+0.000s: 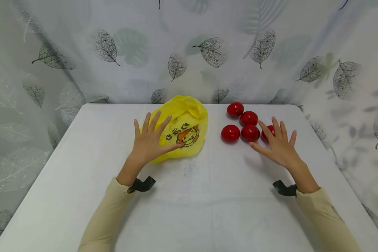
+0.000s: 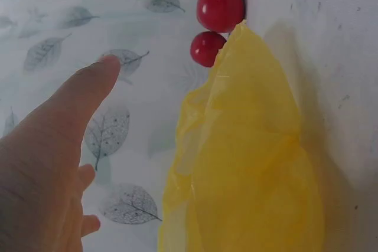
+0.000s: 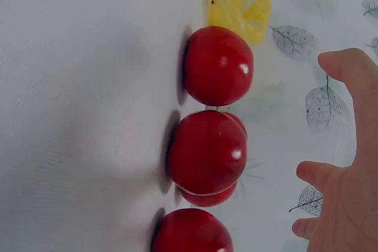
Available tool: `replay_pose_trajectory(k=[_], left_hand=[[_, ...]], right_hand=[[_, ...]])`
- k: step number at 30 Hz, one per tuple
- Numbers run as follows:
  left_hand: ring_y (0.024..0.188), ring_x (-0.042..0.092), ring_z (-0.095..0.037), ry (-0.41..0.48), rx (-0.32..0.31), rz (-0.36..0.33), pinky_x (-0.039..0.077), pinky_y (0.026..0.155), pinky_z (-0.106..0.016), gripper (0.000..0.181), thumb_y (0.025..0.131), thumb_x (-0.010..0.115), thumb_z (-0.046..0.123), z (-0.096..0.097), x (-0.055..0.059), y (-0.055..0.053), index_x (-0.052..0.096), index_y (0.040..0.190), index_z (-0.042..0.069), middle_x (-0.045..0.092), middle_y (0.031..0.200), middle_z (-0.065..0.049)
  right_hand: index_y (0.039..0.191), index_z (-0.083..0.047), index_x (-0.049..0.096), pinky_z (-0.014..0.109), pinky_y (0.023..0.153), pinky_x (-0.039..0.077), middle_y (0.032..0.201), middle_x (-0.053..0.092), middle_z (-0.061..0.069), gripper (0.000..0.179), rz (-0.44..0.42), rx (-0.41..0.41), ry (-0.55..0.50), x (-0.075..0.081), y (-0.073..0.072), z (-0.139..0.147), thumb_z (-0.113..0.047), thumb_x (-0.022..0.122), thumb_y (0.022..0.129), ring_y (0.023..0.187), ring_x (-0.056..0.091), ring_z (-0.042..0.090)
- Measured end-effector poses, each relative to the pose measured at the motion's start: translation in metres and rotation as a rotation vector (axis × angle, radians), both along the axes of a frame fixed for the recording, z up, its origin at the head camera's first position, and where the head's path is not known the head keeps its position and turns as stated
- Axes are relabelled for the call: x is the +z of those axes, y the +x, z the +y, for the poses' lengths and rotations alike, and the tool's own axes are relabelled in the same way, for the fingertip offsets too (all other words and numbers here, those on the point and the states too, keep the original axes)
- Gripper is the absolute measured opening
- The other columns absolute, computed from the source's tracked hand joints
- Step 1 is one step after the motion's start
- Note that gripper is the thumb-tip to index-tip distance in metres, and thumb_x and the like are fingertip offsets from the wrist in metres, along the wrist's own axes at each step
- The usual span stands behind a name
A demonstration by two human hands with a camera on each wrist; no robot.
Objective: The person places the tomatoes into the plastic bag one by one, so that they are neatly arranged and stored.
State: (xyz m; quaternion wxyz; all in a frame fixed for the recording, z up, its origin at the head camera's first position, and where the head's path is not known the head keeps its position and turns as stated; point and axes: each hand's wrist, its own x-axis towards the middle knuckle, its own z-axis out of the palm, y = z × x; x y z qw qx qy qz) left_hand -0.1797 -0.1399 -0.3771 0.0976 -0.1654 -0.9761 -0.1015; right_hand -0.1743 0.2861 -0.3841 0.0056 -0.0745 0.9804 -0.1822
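Now we spread our left hand (image 1: 151,140) flat on the yellow bag (image 1: 184,129); beside the bag, our right hand (image 1: 278,145) hovers, fingers splayed, over the red balls (image 1: 244,124).

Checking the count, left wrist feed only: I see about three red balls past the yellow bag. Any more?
Observer: Five red balls in the head view, clustered right of the yellow bag.
Operator: Right hand?
Observer: Right hand open, fingers spread, partly hiding the rightmost ball.
Operator: Anything on the bag?
Observer: An orange cartoon print with black letters, beside the left hand's thumb.
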Motion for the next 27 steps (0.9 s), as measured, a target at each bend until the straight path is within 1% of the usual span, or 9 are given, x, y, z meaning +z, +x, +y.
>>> replay_pose_trajectory(k=[7, 11, 16, 19, 22, 25, 27], left_hand=[[0.149, 0.003, -0.038, 0.023, 0.004, 0.018, -0.003, 0.112, -0.069, 0.097, 0.077, 0.062, 0.073, -0.013, -0.010, 0.013, 0.020, 0.155, 0.034, 0.011, 0.163, -0.009], [0.148, 0.003, -0.040, 0.035, 0.031, 0.011, -0.003, 0.112, -0.069, 0.099, 0.075, 0.064, 0.072, -0.021, -0.016, 0.018, 0.020, 0.155, 0.034, 0.010, 0.162, -0.011], [0.146, 0.008, -0.046, 0.067, 0.075, 0.004, 0.001, 0.112, -0.069, 0.102, 0.072, 0.067, 0.071, -0.032, -0.026, 0.023, 0.024, 0.154, 0.030, 0.012, 0.160, -0.019], [0.144, 0.015, -0.046, 0.133, 0.089, 0.016, 0.008, 0.113, -0.067, 0.102, 0.071, 0.071, 0.068, -0.038, -0.034, 0.025, 0.029, 0.153, 0.023, 0.015, 0.159, -0.021], [0.141, 0.025, -0.045, 0.231, 0.101, 0.025, 0.020, 0.112, -0.065, 0.101, 0.070, 0.076, 0.061, -0.043, -0.042, 0.026, 0.033, 0.151, 0.018, 0.019, 0.157, -0.021], [0.134, 0.035, -0.048, 0.326, 0.121, 0.012, 0.033, 0.104, -0.064, 0.100, 0.069, 0.081, 0.056, -0.046, -0.048, 0.028, 0.035, 0.149, 0.016, 0.019, 0.157, -0.021], [0.130, 0.039, -0.049, 0.370, 0.136, -0.003, 0.041, 0.097, -0.064, 0.100, 0.068, 0.082, 0.054, -0.047, -0.051, 0.029, 0.035, 0.149, 0.017, 0.019, 0.157, -0.022]], right_hand=[[0.156, -0.015, 0.016, 0.077, 0.099, -0.017, 0.158, -0.008, 0.027, 0.081, -0.018, -0.025, -0.093, -0.006, 0.002, 0.004, -0.058, 0.045, 0.095, 0.142, -0.012, 0.053], [0.155, -0.011, 0.019, 0.078, 0.100, -0.015, 0.157, -0.005, 0.030, 0.074, 0.011, -0.038, -0.138, -0.010, 0.001, 0.006, -0.055, 0.038, 0.099, 0.142, -0.009, 0.054], [0.154, -0.009, 0.022, 0.080, 0.100, -0.010, 0.156, -0.001, 0.032, 0.070, 0.037, -0.060, -0.171, -0.017, 0.000, 0.010, -0.054, 0.031, 0.101, 0.141, -0.006, 0.056], [0.153, -0.007, 0.024, 0.081, 0.101, -0.005, 0.155, 0.003, 0.034, 0.067, 0.061, -0.079, -0.188, -0.021, -0.002, 0.012, -0.049, 0.034, 0.102, 0.140, -0.002, 0.058], [0.151, -0.004, 0.026, 0.081, 0.101, 0.001, 0.154, 0.006, 0.036, 0.064, 0.076, -0.089, -0.189, -0.023, -0.005, 0.014, -0.039, 0.043, 0.101, 0.139, 0.002, 0.059], [0.150, -0.003, 0.026, 0.081, 0.102, 0.004, 0.153, 0.007, 0.037, 0.064, 0.070, -0.084, -0.185, -0.024, -0.007, 0.015, -0.027, 0.052, 0.097, 0.138, 0.004, 0.060], [0.149, -0.001, 0.027, 0.082, 0.100, 0.008, 0.152, 0.008, 0.038, 0.064, 0.072, -0.078, -0.182, -0.025, -0.009, 0.015, -0.020, 0.055, 0.095, 0.138, 0.005, 0.061]])
